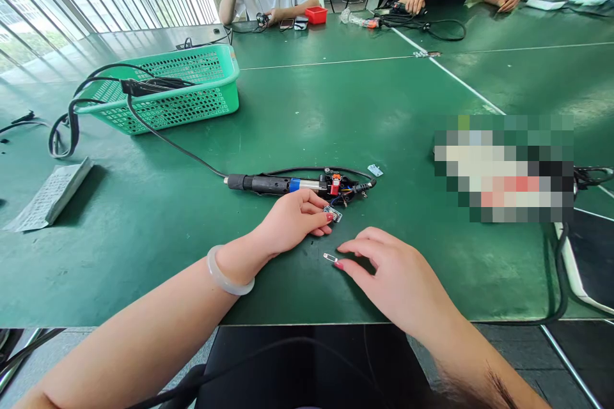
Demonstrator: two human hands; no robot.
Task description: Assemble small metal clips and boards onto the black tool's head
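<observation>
My left hand (296,222) pinches a small circuit board (334,213) between thumb and fingers, just in front of an opened electric screwdriver (268,184). The screwdriver lies sideways on the green table, its black and silver body joined to bare wiring and a red part (335,185) at the right end. Beside the fingertips of my right hand (391,265) is a small, pale, frame-like piece (330,257). Thumb and index finger of that hand are apart, the thumb tip at the piece's edge. A small pale blue plate (375,170) lies behind the screwdriver.
A green basket (182,108) with black cables stands at the back left, and a cord runs from it to the screwdriver. Folded paper (50,195) lies at left. A blurred-out item (503,169) sits at right. Across the table (307,115), people handle items near a red box (316,15).
</observation>
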